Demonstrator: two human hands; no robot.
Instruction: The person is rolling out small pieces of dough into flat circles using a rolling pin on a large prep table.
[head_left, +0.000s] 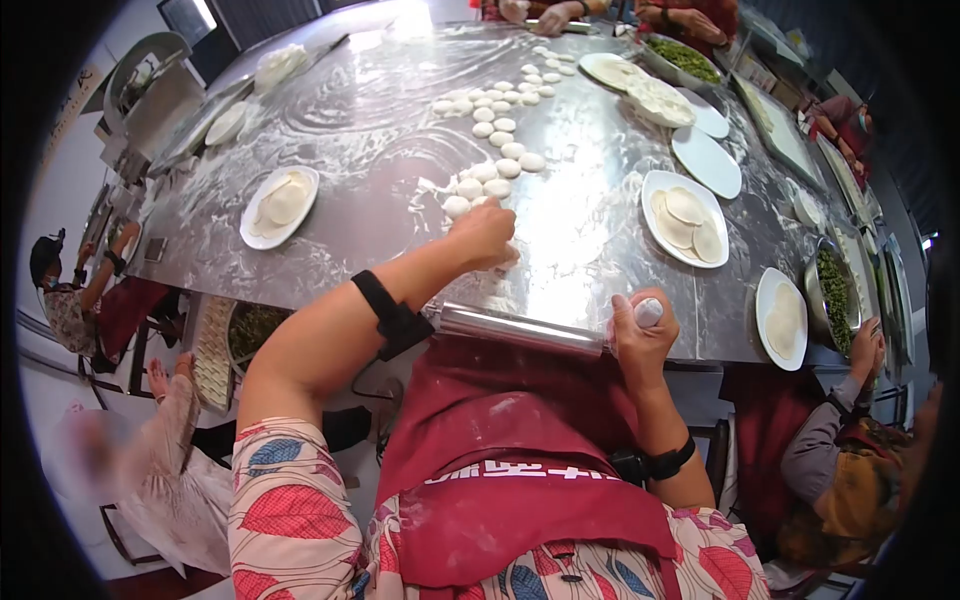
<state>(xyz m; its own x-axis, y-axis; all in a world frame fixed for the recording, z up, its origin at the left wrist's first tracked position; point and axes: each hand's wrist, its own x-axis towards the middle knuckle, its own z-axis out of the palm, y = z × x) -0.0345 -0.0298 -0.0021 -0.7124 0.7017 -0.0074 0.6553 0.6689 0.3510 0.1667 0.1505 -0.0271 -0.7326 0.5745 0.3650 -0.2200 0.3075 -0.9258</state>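
Note:
A metal rolling pin [520,328] lies along the near edge of the steel table. My right hand [643,338] is wrapped round its pale handle [649,313] at the right end. Over the table, my left hand [484,238] is closed, its fingers curled beside the nearest pieces of flattened dough [457,207]. Whether anything is inside that hand is hidden. From there a trail of small white dough pieces [503,139] runs away toward the far side. Flour is smeared over the steel surface around them.
White plates with thin dough wrappers stand at left [300,228] and right [655,228], with another plate [770,345] at the right edge. Bowls of chopped green filling [832,290] sit among trays. Co-workers' hands [868,350] show at the right and the far side.

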